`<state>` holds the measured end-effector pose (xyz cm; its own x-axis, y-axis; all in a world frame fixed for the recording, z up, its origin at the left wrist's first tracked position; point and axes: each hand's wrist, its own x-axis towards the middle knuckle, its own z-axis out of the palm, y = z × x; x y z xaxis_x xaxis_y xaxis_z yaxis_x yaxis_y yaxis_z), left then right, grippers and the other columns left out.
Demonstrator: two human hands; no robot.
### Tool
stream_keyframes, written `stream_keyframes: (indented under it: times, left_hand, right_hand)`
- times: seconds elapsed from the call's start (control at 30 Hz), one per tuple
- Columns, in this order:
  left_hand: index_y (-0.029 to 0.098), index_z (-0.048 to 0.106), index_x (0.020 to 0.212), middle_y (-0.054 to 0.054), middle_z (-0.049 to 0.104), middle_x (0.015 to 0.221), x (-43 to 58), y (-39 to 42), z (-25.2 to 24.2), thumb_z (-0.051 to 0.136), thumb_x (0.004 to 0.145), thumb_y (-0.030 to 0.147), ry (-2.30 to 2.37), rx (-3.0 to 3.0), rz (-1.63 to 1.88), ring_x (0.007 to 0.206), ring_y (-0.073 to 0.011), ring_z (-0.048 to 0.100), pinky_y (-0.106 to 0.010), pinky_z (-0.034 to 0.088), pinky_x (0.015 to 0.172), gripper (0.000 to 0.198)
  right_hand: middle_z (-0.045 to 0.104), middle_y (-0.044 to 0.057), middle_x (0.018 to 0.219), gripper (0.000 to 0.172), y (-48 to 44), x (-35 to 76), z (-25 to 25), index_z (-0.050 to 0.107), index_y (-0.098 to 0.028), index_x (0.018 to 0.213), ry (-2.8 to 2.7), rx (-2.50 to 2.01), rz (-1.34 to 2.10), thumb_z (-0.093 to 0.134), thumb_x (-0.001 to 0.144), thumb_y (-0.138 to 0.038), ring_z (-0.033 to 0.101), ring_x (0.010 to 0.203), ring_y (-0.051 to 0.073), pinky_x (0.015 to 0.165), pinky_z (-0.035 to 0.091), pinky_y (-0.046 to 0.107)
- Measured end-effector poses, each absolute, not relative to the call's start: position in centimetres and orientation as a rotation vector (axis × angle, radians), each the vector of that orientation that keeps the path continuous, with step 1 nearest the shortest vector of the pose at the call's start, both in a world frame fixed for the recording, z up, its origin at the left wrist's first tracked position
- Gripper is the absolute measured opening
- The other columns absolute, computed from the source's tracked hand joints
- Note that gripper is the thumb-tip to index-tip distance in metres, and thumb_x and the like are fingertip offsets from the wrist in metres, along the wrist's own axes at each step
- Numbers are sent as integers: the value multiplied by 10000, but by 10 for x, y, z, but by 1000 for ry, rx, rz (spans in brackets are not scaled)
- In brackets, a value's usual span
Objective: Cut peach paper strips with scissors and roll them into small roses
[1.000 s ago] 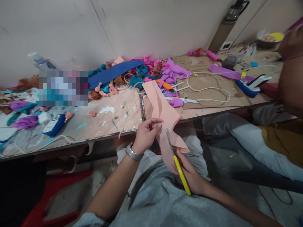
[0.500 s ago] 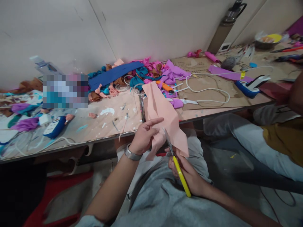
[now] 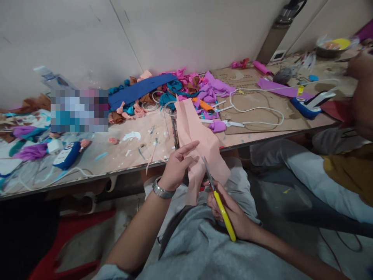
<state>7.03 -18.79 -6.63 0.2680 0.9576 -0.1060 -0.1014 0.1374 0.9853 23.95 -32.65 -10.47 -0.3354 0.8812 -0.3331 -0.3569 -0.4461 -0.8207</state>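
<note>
A long piece of peach crepe paper [image 3: 204, 144] hangs over the table's front edge and down above my lap. My left hand [image 3: 176, 167], with a metal watch at the wrist, pinches the paper between thumb and fingers, the index finger stretched along it. In my right hand [image 3: 225, 206] is a pair of scissors [image 3: 223, 216] with yellow handles. Its blades point up and away, against the peach paper just right of my left fingertips. A narrower strip of the paper dangles below my left hand, left of the blades.
Crumpled coloured paper [image 3: 175, 91] is heaped along the wall, with a flat blue strip [image 3: 142, 91] on top. A blue-and-white power strip [image 3: 67, 155] lies left, another [image 3: 307, 107] right. A white cable [image 3: 262, 116] crosses the cardboard [image 3: 241, 89]. Another person's arm [image 3: 363, 93] reaches in from the right.
The scissors stay in much the same place against the paper. The dangling strip has swung lower and straighter, and the paper's right lower corner has shifted. At the right, the other person's hand has come into view.
</note>
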Motion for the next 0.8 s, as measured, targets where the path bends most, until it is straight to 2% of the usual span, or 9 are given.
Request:
stream_keyframes:
  times: [0.1,0.23,0.33,0.53,0.63,0.8]
  left_hand:
    - [219,743,1208,-89,718,1260,72,-189,-66,741,829,326,982,1134,981,989,-190,692,-295,552,845,394]
    - [196,739,1198,-90,752,1136,73,-187,-67,767,818,360,1023,1156,1002,858,-166,688,-277,549,763,415]
    - [194,736,1191,-91,737,1185,74,-185,-70,802,780,334,1048,1195,1036,912,-182,689,-282,554,778,439]
    - [191,728,1198,-99,676,1331,74,-184,-72,806,760,268,1031,1271,1062,1183,-241,635,-335,538,965,452]
    - [193,717,1219,-97,667,1343,74,-183,-70,808,756,260,1002,1251,1049,1189,-248,638,-343,545,960,476]
    - [195,670,1293,-106,671,1333,75,-182,-67,828,723,256,957,1195,999,1080,-241,683,-350,576,893,595]
  right_hand:
    - [456,-45,823,412,-328,240,-105,441,-327,1328,-820,-975,1930,613,966,-425,338,582,80,492,259,197]
    - [439,-52,821,443,-329,241,-106,410,-327,1339,-802,-933,1954,606,964,-458,317,571,78,494,252,198]
    - [436,-55,823,432,-328,241,-105,414,-330,1321,-779,-916,1975,602,963,-483,305,551,66,479,238,193]
    - [428,-71,755,481,-325,242,-100,462,-329,1258,-641,-860,2059,690,888,-537,301,507,49,463,218,191]
    - [423,-76,731,486,-323,242,-96,490,-326,1240,-600,-845,2079,710,867,-545,285,486,42,454,208,194]
    - [438,-75,720,476,-321,245,-97,514,-325,1244,-569,-830,2103,728,860,-507,298,473,35,454,215,193]
